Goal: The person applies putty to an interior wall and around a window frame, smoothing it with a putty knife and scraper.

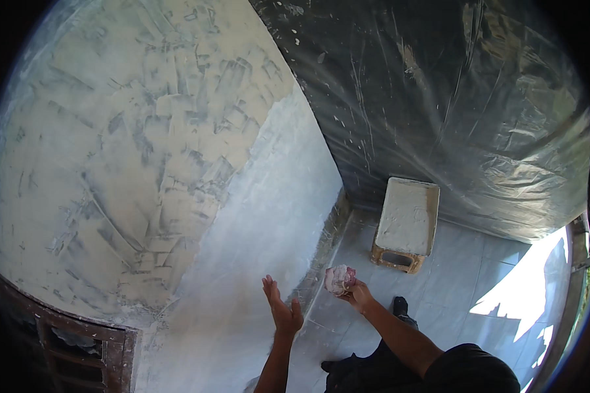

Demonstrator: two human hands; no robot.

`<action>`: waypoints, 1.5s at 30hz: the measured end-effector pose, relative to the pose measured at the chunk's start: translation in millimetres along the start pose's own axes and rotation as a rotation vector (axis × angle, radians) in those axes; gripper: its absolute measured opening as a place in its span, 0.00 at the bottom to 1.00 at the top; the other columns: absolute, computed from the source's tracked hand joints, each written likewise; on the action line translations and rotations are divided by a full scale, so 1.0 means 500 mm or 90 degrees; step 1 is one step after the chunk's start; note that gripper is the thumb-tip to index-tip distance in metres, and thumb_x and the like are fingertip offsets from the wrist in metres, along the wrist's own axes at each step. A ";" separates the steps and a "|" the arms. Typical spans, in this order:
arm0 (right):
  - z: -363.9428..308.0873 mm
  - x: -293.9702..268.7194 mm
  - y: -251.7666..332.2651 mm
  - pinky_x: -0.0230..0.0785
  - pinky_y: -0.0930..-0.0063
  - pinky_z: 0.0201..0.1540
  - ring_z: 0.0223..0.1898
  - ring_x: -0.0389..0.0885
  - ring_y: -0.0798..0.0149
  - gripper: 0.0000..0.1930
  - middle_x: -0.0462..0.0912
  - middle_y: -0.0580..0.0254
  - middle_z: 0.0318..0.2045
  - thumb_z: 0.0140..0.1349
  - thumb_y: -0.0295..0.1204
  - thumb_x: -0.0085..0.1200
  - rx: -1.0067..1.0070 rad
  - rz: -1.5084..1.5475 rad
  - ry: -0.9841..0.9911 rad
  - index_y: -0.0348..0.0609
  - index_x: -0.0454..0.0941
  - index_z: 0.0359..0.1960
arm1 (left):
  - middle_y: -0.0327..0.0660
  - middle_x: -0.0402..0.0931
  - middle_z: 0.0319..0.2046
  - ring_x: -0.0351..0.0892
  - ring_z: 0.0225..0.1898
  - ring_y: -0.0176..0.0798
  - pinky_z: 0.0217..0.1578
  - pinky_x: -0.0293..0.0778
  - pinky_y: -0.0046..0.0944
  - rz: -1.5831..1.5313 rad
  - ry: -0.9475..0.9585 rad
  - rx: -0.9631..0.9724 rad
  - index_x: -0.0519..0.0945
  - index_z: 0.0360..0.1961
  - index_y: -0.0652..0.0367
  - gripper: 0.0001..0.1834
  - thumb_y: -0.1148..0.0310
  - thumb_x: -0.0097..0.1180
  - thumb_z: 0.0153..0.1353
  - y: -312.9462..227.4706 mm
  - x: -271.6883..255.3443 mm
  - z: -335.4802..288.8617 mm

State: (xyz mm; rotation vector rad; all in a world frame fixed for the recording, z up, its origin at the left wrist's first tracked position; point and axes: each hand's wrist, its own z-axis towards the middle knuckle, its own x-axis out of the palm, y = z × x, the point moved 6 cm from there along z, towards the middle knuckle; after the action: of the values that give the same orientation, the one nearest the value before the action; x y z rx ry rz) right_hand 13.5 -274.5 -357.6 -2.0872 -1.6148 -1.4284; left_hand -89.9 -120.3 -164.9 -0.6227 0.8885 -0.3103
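My left hand (284,314) is raised in front of the wall's lower part, fingers stretched out and the thumb apart, with nothing in it. To its right, my right hand (358,296) grips a crumpled pinkish-white rag (339,280) smeared with pale material. The two hands are apart, and the rag is on the side facing the wall. Beyond the right hand, a rectangular tray (408,217) holding off-white, paste-like material rests on a low brown stool (397,260) with a slot in its side.
The wall (144,150) on the left carries rough, streaky plaster above a smoother whitish area (262,196). Dark plastic sheeting (426,85) hangs at the back and right. Grey tiles (452,281) cover the floor, sunlit at right. A brown wooden frame (115,337) is at lower left.
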 end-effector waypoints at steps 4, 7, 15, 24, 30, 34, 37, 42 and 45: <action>0.017 -0.208 0.186 0.74 0.61 0.45 0.40 0.84 0.55 0.15 0.84 0.49 0.38 0.61 0.25 0.51 -0.093 -0.433 -0.150 0.37 0.78 0.49 | 0.68 0.44 0.71 0.36 0.75 0.67 0.71 0.42 0.59 -0.088 0.073 -0.154 0.50 0.67 0.78 0.36 0.59 0.43 0.70 0.012 0.289 -0.044; 0.011 -0.373 0.295 0.72 0.60 0.42 0.41 0.82 0.47 0.11 0.83 0.43 0.34 0.58 0.27 0.54 -0.174 -0.761 -0.345 0.38 0.80 0.42 | 0.69 0.54 0.67 0.49 0.73 0.64 0.70 0.50 0.50 -0.162 0.159 -0.352 0.51 0.69 0.72 0.35 0.59 0.44 0.71 0.047 0.499 -0.109; 0.110 -0.523 0.495 0.73 0.52 0.46 0.45 0.80 0.39 0.13 0.83 0.43 0.41 0.55 0.25 0.54 -0.152 -0.941 -0.347 0.43 0.81 0.43 | 0.58 0.63 0.66 0.63 0.68 0.53 0.66 0.59 0.42 -0.428 0.377 -0.687 0.64 0.65 0.69 0.31 0.52 0.36 0.75 0.144 0.910 -0.280; 0.210 -0.536 0.490 0.74 0.60 0.48 0.45 0.83 0.47 0.15 0.85 0.47 0.42 0.56 0.17 0.51 -0.137 -1.040 -0.183 0.41 0.83 0.45 | 0.56 0.57 0.70 0.48 0.75 0.49 0.73 0.40 0.46 -0.718 0.304 -0.959 0.50 0.72 0.69 0.46 0.36 0.32 0.71 0.112 1.034 -0.186; 0.224 -0.526 0.494 0.74 0.64 0.52 0.48 0.83 0.50 0.18 0.85 0.52 0.46 0.56 0.16 0.50 -0.158 -0.959 -0.182 0.39 0.82 0.48 | 0.58 0.54 0.71 0.47 0.75 0.52 0.73 0.39 0.50 -0.808 0.218 -0.980 0.50 0.72 0.71 0.47 0.37 0.35 0.71 0.103 1.044 -0.174; 0.250 -0.514 0.467 0.74 0.64 0.52 0.49 0.83 0.50 0.16 0.85 0.51 0.46 0.56 0.17 0.51 -0.124 -1.015 -0.146 0.38 0.82 0.46 | 0.60 0.52 0.72 0.46 0.75 0.53 0.73 0.38 0.50 -0.848 0.196 -0.976 0.49 0.72 0.71 0.46 0.38 0.36 0.71 0.096 1.047 -0.174; 0.267 -0.486 0.454 0.74 0.64 0.52 0.49 0.83 0.50 0.15 0.85 0.53 0.45 0.57 0.19 0.52 -0.062 -1.067 -0.155 0.39 0.82 0.45 | 0.60 0.52 0.72 0.46 0.76 0.53 0.73 0.38 0.49 -0.853 0.179 -0.983 0.48 0.72 0.71 0.47 0.38 0.36 0.70 0.102 1.035 -0.171; 0.300 -0.528 0.468 0.74 0.53 0.49 0.44 0.82 0.42 0.15 0.85 0.46 0.39 0.54 0.25 0.52 -0.133 -1.044 -0.091 0.44 0.82 0.44 | 0.60 0.52 0.72 0.44 0.76 0.53 0.73 0.37 0.49 -0.860 0.180 -0.998 0.47 0.72 0.70 0.48 0.37 0.36 0.69 0.098 1.028 -0.165; 0.332 -0.607 0.490 0.74 0.57 0.53 0.47 0.82 0.48 0.14 0.84 0.53 0.45 0.55 0.25 0.52 -0.064 -1.200 0.074 0.45 0.82 0.43 | 0.61 0.51 0.72 0.44 0.76 0.53 0.73 0.36 0.49 -0.823 0.261 -0.987 0.45 0.73 0.69 0.49 0.35 0.35 0.69 0.081 1.038 -0.166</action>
State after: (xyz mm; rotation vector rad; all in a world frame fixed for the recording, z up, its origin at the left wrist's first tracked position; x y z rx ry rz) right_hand 317.4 -480.8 -569.1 0.1977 -3.4883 -1.6110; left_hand 156.2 -377.5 -553.5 -2.6657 0.8806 -0.9177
